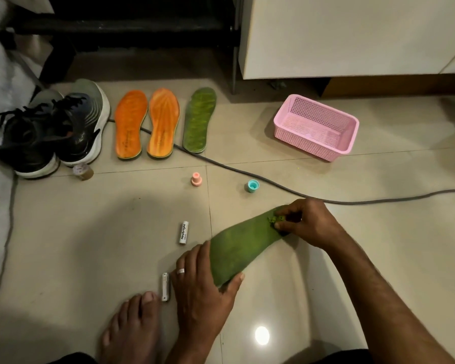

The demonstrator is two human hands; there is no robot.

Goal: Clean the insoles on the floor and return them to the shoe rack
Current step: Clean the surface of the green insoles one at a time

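Right hand (310, 223) fingers (280, 226) pinch a small green bit (275, 219) at the far end of the green insole (237, 248). Left hand (202, 282) grips the near end, thumb under, fingers curled over the top, lifting it off the floor (76, 232). Beside that hand lie two white tubes (184, 232), a bare foot (132, 327) just left. Further out, a second green insole (199, 120), two orange insoles (147, 123), black shoes (50, 130), pink basket (316, 127), pink cap (195, 179), teal cap (253, 186).
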